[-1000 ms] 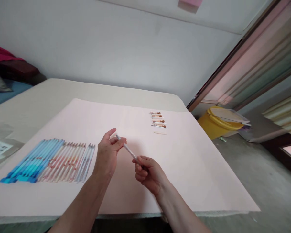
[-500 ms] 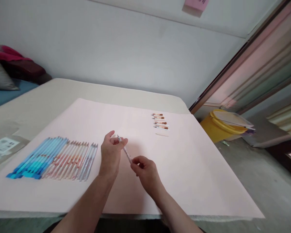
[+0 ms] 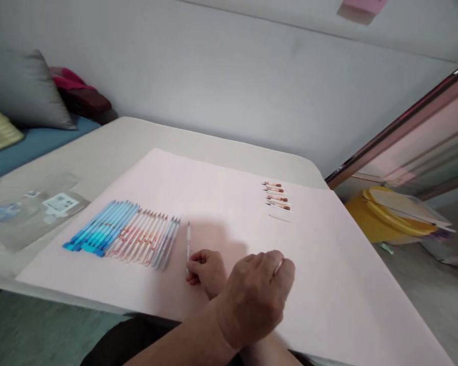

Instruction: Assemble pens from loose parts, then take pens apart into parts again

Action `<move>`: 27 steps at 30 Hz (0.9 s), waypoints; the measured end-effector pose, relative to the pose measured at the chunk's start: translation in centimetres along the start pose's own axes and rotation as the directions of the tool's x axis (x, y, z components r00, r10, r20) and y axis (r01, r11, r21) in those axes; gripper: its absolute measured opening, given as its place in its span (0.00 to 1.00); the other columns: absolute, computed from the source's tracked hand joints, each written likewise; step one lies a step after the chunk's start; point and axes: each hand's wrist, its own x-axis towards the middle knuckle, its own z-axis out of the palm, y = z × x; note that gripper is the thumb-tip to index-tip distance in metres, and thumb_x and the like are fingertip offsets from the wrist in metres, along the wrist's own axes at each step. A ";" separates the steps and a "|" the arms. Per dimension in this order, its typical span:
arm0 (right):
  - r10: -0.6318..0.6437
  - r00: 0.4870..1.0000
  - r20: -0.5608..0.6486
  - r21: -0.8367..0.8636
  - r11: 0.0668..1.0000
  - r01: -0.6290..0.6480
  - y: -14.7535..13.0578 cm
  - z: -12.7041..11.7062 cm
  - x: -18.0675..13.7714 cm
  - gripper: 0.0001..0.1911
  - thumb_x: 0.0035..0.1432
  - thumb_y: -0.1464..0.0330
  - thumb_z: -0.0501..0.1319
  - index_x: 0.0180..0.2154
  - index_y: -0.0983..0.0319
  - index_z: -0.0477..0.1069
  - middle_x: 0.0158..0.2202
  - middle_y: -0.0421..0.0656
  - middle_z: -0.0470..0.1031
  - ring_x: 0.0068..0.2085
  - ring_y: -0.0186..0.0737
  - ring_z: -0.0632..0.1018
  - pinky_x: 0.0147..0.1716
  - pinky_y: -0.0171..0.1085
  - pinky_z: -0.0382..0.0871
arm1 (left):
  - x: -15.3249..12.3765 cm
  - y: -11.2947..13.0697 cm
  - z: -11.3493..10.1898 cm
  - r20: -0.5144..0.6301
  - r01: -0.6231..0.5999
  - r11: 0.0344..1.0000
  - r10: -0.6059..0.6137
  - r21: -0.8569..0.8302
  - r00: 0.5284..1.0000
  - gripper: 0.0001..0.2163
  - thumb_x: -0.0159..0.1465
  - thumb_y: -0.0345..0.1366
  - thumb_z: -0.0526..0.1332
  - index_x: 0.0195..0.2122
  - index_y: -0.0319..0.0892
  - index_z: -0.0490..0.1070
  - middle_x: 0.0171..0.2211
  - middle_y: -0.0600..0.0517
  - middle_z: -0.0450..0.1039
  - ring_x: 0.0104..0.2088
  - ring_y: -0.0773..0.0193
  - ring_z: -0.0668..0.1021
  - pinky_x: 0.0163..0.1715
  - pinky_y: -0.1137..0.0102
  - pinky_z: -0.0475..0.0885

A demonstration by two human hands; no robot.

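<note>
My arms are crossed, the left over the right. My right hand (image 3: 208, 270) pinches the lower end of a slim pale pen (image 3: 188, 238), which points away from me beside the row of pens. My left hand (image 3: 257, 297) is closed to the right of it; a sliver of something white shows between its fingers, too little to name. Left of the pale pen lie several grey pens (image 3: 167, 244), several clear pens with reddish patterns (image 3: 141, 236) and several blue pens (image 3: 103, 226), side by side.
Several short pieces with dark tips and brown ends (image 3: 278, 199) lie at the right, near a thin white stick (image 3: 280, 218). A pink sheet (image 3: 320, 274) covers part of the table. Plastic packaging (image 3: 34, 216) lies left; a yellow bin (image 3: 377, 218) stands right.
My right hand has swung left across with the pen, which now points straight away near the row. My left hand has moved right, over my right arm, and closed. The view has shifted left.
</note>
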 end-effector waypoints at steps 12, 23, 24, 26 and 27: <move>-0.144 0.989 -0.016 -0.169 0.976 0.140 1.5 2.4 1.5 0.04 0.47 0.72 0.56 0.30 0.63 0.66 0.15 0.36 0.68 0.16 0.33 0.71 0.14 0.29 0.65 | -0.2 -0.2 -2.3 0.084 -0.128 0.974 0.114 0.185 0.990 0.06 0.60 0.26 0.48 0.32 0.39 0.63 0.29 0.51 0.62 0.25 0.66 0.65 0.23 0.69 0.61; -0.255 0.967 -0.002 -0.401 0.886 0.232 0.2 2.2 1.2 0.04 0.48 0.73 0.56 0.29 0.62 0.68 0.17 0.37 0.69 0.17 0.32 0.70 0.17 0.30 0.62 | -0.2 -0.3 -2.0 0.105 -0.170 0.949 0.147 0.264 0.984 0.06 0.61 0.27 0.47 0.34 0.37 0.63 0.28 0.50 0.61 0.25 0.66 0.66 0.23 0.70 0.62; -0.249 0.968 0.002 -0.395 0.889 0.230 0.2 2.3 1.3 0.05 0.48 0.73 0.56 0.29 0.62 0.68 0.17 0.37 0.69 0.17 0.32 0.70 0.17 0.30 0.61 | -0.2 -0.3 -2.0 0.106 -0.171 0.950 0.148 0.263 0.983 0.07 0.61 0.27 0.47 0.34 0.37 0.62 0.28 0.50 0.61 0.25 0.66 0.66 0.23 0.70 0.62; -0.234 0.972 0.014 -0.391 0.894 0.220 0.2 2.5 1.3 0.06 0.47 0.74 0.56 0.31 0.62 0.68 0.17 0.37 0.69 0.16 0.31 0.70 0.16 0.30 0.61 | -0.2 -0.3 -1.8 0.112 -0.173 0.952 0.149 0.254 0.983 0.07 0.61 0.27 0.46 0.34 0.37 0.62 0.28 0.50 0.61 0.25 0.66 0.67 0.23 0.70 0.63; -0.225 0.974 0.021 -0.393 0.894 0.215 0.2 2.6 1.3 0.07 0.47 0.74 0.55 0.31 0.62 0.68 0.17 0.37 0.68 0.16 0.31 0.69 0.16 0.29 0.61 | -0.2 -0.3 -1.8 0.115 -0.173 0.952 0.148 0.251 0.982 0.07 0.61 0.27 0.46 0.34 0.37 0.62 0.28 0.50 0.61 0.25 0.66 0.67 0.23 0.70 0.63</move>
